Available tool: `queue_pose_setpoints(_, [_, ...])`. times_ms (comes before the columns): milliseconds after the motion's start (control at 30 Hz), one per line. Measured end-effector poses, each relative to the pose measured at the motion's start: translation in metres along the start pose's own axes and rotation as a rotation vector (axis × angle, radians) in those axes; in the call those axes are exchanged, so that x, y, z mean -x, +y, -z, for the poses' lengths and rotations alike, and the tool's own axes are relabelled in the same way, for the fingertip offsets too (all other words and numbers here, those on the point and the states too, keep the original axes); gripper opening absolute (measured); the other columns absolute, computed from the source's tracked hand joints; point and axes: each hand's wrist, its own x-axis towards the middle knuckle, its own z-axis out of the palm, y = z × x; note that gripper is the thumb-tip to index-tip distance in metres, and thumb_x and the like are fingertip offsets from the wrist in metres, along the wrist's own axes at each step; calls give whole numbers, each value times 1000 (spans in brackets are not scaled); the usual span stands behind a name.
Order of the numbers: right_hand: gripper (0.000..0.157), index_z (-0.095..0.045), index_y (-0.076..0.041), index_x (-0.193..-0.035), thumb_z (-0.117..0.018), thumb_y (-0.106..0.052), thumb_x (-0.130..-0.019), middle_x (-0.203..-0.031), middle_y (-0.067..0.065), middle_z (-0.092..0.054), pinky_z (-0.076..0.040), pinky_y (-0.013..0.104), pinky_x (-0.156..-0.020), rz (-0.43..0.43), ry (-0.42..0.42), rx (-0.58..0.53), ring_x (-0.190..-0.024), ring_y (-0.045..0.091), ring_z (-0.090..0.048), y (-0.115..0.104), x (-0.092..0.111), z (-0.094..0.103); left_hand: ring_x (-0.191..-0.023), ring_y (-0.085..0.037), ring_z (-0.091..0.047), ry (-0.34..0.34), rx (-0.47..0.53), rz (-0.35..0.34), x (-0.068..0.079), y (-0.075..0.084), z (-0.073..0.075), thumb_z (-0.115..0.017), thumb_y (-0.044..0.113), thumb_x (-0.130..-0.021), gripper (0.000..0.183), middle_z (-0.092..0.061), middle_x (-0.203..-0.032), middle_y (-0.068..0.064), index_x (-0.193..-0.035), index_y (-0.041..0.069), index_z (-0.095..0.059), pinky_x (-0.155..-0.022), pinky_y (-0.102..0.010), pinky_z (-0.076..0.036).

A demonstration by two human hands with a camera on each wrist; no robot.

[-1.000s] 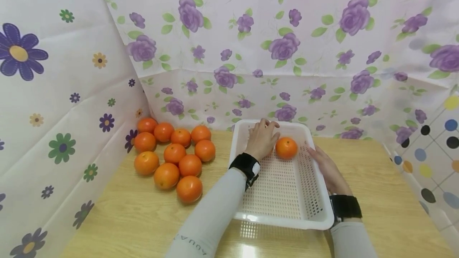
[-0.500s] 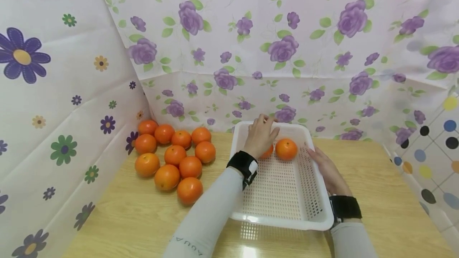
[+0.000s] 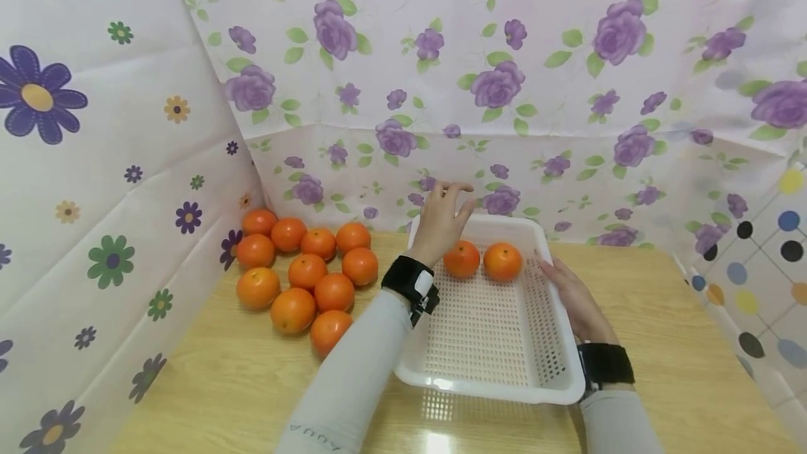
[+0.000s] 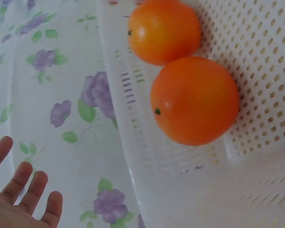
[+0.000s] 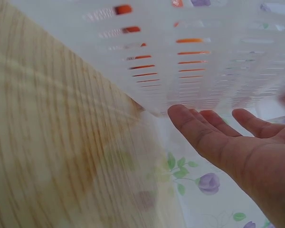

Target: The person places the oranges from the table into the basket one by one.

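Note:
My left hand is raised over the left rear corner of the white perforated plastic basket, fingers spread and holding nothing. In the left wrist view its fingers are apart from the fruit. Two orange, round citrus fruits sit side by side at the basket's far end: a left orange and a right orange. My right hand rests along the basket's right side. Its nearly straight fingers lie against the outer wall in the right wrist view.
Several loose oranges lie in a cluster on the wooden table, left of the basket. A flowered cloth hangs close behind the basket; another patterned sheet stands on the left.
My left hand has let go of an orange at the basket's far end and moved up and left, uncovering it. My right hand stays at the basket's side.

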Motion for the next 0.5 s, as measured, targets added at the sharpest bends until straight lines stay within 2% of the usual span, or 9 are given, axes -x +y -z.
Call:
queue_pose_setpoints(133, [70,-12,-27,-168,-37,-56,-110,-153,30,-40,-56,58,-92,3,-5,-8,-127,41,-59,-1,-2,1,-124,-30,-51,15,59,-5,1,-2,13,-48,37,-112,39,-47,-140,-14,-144,17,-55,-104,-49,-44])
queue_pose_setpoints(233, [70,-11,-28,-168,-37,-55,-110,-154,30,-39,-55,58,-93,11,-5,-12,-127,41,-58,-2,-2,3,-126,-29,-52,52,93,-8,0,-3,25,-50,36,-111,37,-48,-139,-15,-141,15,-57,-103,-47,-46])
queue_pose_setpoints(367, [69,-11,-27,-168,-37,-54,-110,-154,31,-37,-55,60,-92,14,-10,-27,-127,42,-58,-2,0,2,-124,-29,-53,128,139,-2,3,-7,42,-55,32,-109,35,-50,-135,-17,-138,12,-59,-102,-44,-47])
queue_pose_setpoints(500, [68,-10,-27,-168,-36,-54,-111,-154,32,-36,-55,61,-92,15,-16,-38,-126,43,-58,0,0,1,-122,-36,-53,207,180,34,10,-16,58,-57,30,-108,37,-51,-134,-20,-138,9,-60,-99,-46,-47])
